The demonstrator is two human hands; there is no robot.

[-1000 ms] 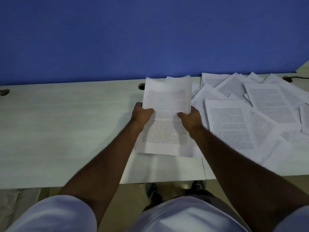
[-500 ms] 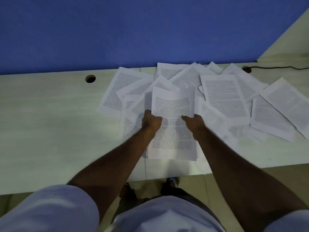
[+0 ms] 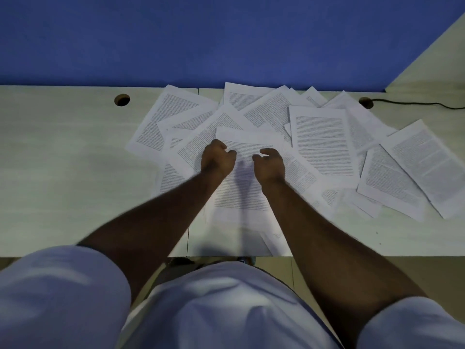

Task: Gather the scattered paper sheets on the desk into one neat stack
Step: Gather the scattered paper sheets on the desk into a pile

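Observation:
A small stack of printed sheets (image 3: pixel 241 197) lies flat on the pale desk (image 3: pixel 63 159) near its front edge, on top of other sheets. My left hand (image 3: pixel 217 159) and my right hand (image 3: pixel 269 163) hover close together over the stack's far half, fingers loosely curled, holding nothing. Several loose printed sheets fan out behind and to the right. One lies at the left (image 3: pixel 163 122), one upright in the middle (image 3: pixel 322 144), and others at the far right (image 3: pixel 427 162). Many of them overlap.
A blue wall (image 3: pixel 201 34) rises behind the desk. Two round cable holes (image 3: pixel 122 99) (image 3: pixel 366 102) sit near the back edge, and a black cable (image 3: pixel 415 104) runs right from the second. The desk's left half is bare wood. Floor shows below the front edge.
Both hands held the stack raised by its sides; now it lies flat on the desk and both hands have let go. The view has shifted right, bringing more scattered sheets into sight.

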